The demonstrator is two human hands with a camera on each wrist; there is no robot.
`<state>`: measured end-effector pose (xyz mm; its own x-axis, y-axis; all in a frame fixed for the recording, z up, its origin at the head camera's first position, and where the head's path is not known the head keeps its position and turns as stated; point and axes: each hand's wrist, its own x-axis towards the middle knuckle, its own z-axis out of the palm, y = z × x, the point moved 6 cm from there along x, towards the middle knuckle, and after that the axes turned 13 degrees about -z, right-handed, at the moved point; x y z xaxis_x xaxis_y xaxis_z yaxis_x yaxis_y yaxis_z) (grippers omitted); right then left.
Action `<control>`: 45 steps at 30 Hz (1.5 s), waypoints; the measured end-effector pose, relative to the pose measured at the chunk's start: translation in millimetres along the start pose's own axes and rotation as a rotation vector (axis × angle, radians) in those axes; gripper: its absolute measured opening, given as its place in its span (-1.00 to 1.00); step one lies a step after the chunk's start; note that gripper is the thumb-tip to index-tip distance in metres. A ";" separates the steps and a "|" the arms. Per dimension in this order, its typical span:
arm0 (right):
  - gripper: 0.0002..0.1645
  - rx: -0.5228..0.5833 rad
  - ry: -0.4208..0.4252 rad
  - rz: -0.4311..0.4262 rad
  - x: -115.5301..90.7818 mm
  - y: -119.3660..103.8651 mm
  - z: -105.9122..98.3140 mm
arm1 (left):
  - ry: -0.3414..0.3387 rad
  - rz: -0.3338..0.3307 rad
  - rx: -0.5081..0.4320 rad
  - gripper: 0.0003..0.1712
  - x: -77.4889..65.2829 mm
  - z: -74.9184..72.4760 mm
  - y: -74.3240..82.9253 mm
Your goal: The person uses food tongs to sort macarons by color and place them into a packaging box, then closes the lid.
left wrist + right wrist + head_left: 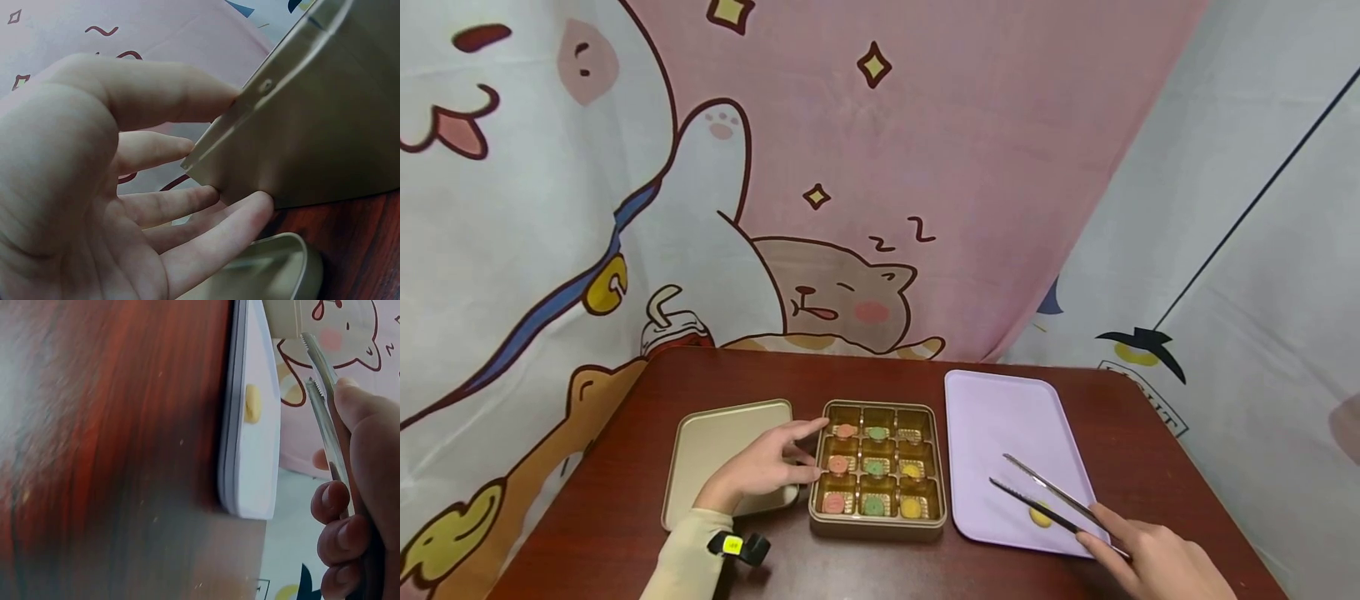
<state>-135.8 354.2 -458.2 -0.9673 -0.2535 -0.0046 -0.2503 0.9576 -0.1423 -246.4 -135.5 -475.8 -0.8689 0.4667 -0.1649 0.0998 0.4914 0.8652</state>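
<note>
A gold tin [880, 531] with a divided gold insert stands mid-table. Its left column holds orange-pink cookies [834, 502], its middle column green ones [873, 506]. Two yellow cookies [911, 507] lie in the right column; the far right compartment shows bare lining. My left hand [763, 467] touches the tin's left side with extended fingertips, which the left wrist view shows against the wall [319, 137]. My right hand [1165, 560] grips metal tongs [1052, 489], their tips apart with nothing between them. Beneath the tongs, one yellow cookie [1040, 513] lies on a lilac tray [1000, 408].
The tin's gold lid [722, 437] lies left of it, partly under my left hand and forearm. The dark red wooden table [865, 367] ends at a printed cloth backdrop [970, 192]. The tray stands close to the tin's right side.
</note>
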 end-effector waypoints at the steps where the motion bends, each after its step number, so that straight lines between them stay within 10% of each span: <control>1: -0.09 0.001 -0.022 0.011 -0.6 2.7 1.7 | -0.003 0.002 -0.002 -0.04 -0.2 0.4 -0.1; 25: 0.11 0.016 -0.174 0.118 -25.4 52.6 33.1 | 0.009 -0.009 0.007 -0.04 0.6 0.9 -1.6; 45: -0.24 -0.004 -0.068 0.088 -40.6 61.0 40.0 | 0.009 0.012 0.035 -0.05 1.4 0.9 -1.7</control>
<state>-110.2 417.5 -506.3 -0.9806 -0.1773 -0.0841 -0.1651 0.9770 -0.1349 -247.4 -135.0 -477.9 -0.8718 0.4662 -0.1508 0.1268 0.5119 0.8497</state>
